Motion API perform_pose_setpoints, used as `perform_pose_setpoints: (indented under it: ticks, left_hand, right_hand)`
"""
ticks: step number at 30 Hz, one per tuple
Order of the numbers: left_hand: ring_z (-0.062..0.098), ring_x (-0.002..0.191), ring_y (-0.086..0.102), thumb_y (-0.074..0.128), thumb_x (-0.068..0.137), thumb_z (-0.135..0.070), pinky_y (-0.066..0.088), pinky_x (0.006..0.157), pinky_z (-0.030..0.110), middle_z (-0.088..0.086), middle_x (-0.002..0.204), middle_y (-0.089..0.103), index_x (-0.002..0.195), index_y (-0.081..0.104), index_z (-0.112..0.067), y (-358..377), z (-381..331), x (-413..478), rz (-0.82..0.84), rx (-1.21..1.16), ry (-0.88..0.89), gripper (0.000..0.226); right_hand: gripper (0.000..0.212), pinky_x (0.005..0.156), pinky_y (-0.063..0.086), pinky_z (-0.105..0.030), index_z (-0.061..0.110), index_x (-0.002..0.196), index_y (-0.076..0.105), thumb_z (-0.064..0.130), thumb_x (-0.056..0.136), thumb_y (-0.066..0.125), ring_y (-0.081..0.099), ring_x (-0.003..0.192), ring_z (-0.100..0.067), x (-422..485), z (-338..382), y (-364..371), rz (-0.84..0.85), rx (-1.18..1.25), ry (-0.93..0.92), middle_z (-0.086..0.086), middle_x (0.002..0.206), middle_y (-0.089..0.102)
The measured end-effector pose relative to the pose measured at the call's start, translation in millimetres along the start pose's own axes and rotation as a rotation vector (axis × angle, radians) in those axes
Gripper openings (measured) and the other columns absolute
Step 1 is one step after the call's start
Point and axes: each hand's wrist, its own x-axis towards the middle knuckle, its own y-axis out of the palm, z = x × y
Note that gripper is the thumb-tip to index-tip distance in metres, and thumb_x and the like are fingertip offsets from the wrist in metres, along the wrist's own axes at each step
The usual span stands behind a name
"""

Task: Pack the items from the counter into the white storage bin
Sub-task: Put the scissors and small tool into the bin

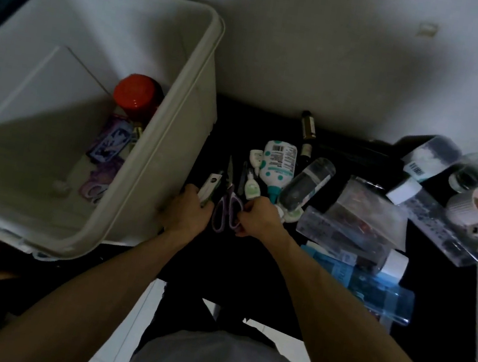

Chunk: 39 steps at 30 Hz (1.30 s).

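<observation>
Pick-up step: both hands on small items at desk edge.
Left hand [188, 209] grasps a white-green tube [209, 187]; right hand [258, 216] pinches purple scissors [227, 207] lying on the desk [250, 260]. Next, probably: lift both leftward over the white storage bin [181, 104] rim.

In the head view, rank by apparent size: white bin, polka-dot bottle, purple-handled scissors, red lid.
1. White bin, by far.
2. Polka-dot bottle and purple-handled scissors: look alike, not ranked.
3. Red lid, though it sits deeper, so unsure.

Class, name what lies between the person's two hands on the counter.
In the head view, purple-handled scissors lie between the left hand and the right hand.
</observation>
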Motion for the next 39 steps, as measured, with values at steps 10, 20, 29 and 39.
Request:
perform_pose_setpoints:
  ticks: [10, 20, 29, 39]
  left_hand:
    - [0.025, 0.079, 0.063, 0.052, 0.093, -0.039, 0.054, 0.071, 0.038, 0.004, 0.100, 0.066, 0.111, 0.051, -0.021, -36, -44, 6, -0.042, -0.125, 0.178, 0.026]
    - [0.030, 0.088, 0.062, 0.047, 0.097, -0.034, 0.053, 0.075, 0.043, 0.011, 0.109, 0.064, 0.124, 0.052, -0.014, -100, -116, 8, -0.168, -0.081, 0.431, 0.034]
    - [0.028, 0.093, 0.062, 0.053, 0.095, -0.025, 0.052, 0.080, 0.040, 0.009, 0.110, 0.064, 0.124, 0.053, -0.014, -174, -142, 3, -0.251, -0.169, 0.655, 0.031]
    - [0.026, 0.103, 0.062, 0.055, 0.094, -0.029, 0.052, 0.086, 0.041, 0.008, 0.120, 0.064, 0.125, 0.054, -0.014, -281, -89, 26, -0.377, -0.295, 0.576, 0.034]
  right_hand:
    - [0.022, 0.078, 0.056, -0.057, -0.006, 0.103, 0.061, 0.014, 0.096, 0.056, 0.067, 0.082, -0.041, -38, 11, -48, -0.097, -0.054, -0.126, -0.025, 0.095, 0.066]
    - [0.028, 0.074, 0.050, -0.041, 0.000, 0.107, 0.059, 0.025, 0.100, 0.049, 0.060, 0.084, -0.035, -87, 55, -86, -0.461, 0.017, -0.236, -0.017, 0.086, 0.064]
    - [0.018, 0.080, 0.054, -0.040, 0.012, 0.102, 0.064, 0.024, 0.093, 0.055, 0.065, 0.089, -0.027, -89, 112, -85, -0.725, 0.115, -0.248, -0.007, 0.095, 0.069]
    - [0.012, 0.076, 0.058, -0.044, 0.014, 0.094, 0.065, 0.016, 0.089, 0.054, 0.069, 0.082, -0.027, -95, 226, -48, -0.836, 0.169, -0.440, -0.006, 0.087, 0.073]
